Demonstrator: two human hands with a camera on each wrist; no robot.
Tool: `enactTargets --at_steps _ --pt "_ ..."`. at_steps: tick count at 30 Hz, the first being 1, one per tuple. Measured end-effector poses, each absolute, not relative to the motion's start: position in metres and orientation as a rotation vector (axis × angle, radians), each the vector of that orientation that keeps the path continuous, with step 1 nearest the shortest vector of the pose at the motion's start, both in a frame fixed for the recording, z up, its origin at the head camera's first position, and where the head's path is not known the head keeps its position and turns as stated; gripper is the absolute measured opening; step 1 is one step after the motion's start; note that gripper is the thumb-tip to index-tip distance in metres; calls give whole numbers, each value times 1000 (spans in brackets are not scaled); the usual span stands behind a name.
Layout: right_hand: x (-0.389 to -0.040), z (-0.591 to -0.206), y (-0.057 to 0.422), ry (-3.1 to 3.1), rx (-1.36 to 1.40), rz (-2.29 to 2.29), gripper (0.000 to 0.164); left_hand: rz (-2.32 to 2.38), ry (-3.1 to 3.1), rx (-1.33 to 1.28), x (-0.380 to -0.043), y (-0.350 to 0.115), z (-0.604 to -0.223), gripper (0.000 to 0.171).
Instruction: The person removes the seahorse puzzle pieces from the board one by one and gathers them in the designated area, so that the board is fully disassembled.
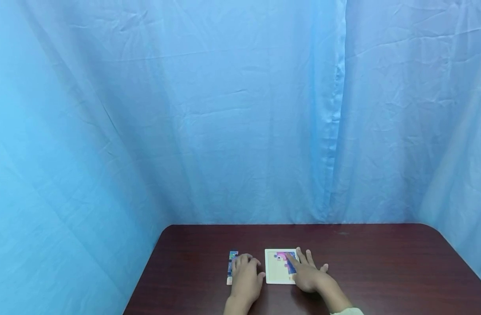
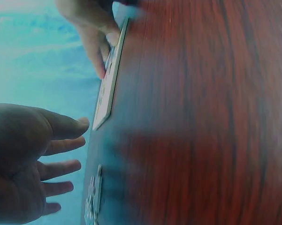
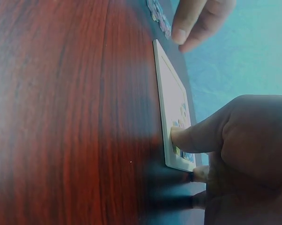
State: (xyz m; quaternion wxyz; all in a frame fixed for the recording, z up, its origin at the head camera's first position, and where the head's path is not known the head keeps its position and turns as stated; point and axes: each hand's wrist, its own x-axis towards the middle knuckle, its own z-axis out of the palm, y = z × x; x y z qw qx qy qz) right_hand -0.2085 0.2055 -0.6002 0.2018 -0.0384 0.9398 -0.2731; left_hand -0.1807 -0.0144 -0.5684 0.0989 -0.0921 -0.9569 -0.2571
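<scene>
A white square puzzle tray (image 1: 273, 273) lies flat on the table. Inside it, along the far and right sides, sit pink and dark blue puzzle pieces (image 1: 280, 256); its lower left part shows bare cream. My right hand (image 1: 310, 274) rests over the tray's right side, index finger stretched across the pieces, other fingers spread past the rim. In the right wrist view its thumb (image 3: 183, 137) presses on the pieces near the edge. To the left, my left hand (image 1: 246, 278) hovers beside several loose puzzle pieces (image 1: 233, 254), partly covering them, with relaxed fingers and nothing held.
The dark red-brown wooden table (image 1: 382, 267) extends to both sides of the hands. Blue curtains (image 1: 232, 131) hang behind it and at the left and right.
</scene>
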Motion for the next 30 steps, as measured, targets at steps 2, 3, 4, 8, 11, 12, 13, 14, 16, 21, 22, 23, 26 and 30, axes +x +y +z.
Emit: enactTargets --at_steps 2,3,4,8,11,12,13,14,16,21,22,23,26,30 --pt "-209 -600 205 2634 -101 -771 68 -747 -2823 -310 -181 -10 -570 19" --pt "-208 -596 203 2641 -103 -772 68 -734 -2820 -322 -182 -8 -571 20" --pt "-207 -595 203 2649 -105 -771 68 -721 -2824 -329 -182 -6 -573 22" --pt "-205 -587 200 2636 -97 -781 67 -666 -2848 -318 -184 4 -575 33" --pt "-208 -591 201 2608 -87 -779 67 -680 -2857 -292 -186 10 -575 42" --pt "-208 -589 200 2600 -86 -772 67 -695 -2856 -286 -187 12 -575 43" --pt "-208 -589 200 2596 -84 -774 67 -712 -2862 -279 -188 13 -576 45" --pt "-208 -588 199 2591 -81 -772 67 -730 -2865 -275 -189 14 -576 45" --pt "-206 -584 198 2589 -73 -762 66 -746 -2879 -267 -190 16 -577 47" --pt "-203 -577 198 2588 -69 -755 67 -752 -2887 -293 -192 21 -580 49" --pt "-202 -576 198 2599 -76 -763 67 -751 -2882 -303 -192 22 -580 48" --pt "-201 -574 197 2610 -84 -771 67 -756 -2879 -312 -193 23 -580 48" --pt "-198 -570 197 2629 -95 -778 66 -741 -2889 -318 -194 28 -580 49" --pt "-200 -572 198 2614 -90 -776 66 -709 -2920 -310 -197 32 -580 51"
